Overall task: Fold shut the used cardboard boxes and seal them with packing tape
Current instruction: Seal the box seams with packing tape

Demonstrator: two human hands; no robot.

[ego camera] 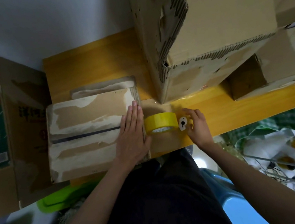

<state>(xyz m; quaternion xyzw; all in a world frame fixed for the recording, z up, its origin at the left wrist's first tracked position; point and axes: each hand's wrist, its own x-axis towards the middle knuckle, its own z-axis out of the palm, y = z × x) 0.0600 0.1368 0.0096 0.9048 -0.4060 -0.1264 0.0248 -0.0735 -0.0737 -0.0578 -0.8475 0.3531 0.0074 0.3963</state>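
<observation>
A flat, worn cardboard box (87,134) lies on the yellow wooden table (86,69), its top flaps folded shut with a dark seam across the middle. My left hand (133,134) presses flat on the box's right end, fingers straight. Just right of the box, a yellow roll of packing tape (161,122) rests on the box's side flap. My right hand (197,122) pinches a small white cutter (183,123) right beside the roll.
A large torn cardboard box (197,30) stands on the table at the back right, on smaller boxes (254,73). Another tall printed box (3,125) stands at the left. A wire rack (289,161) and a blue stool (236,204) are below right.
</observation>
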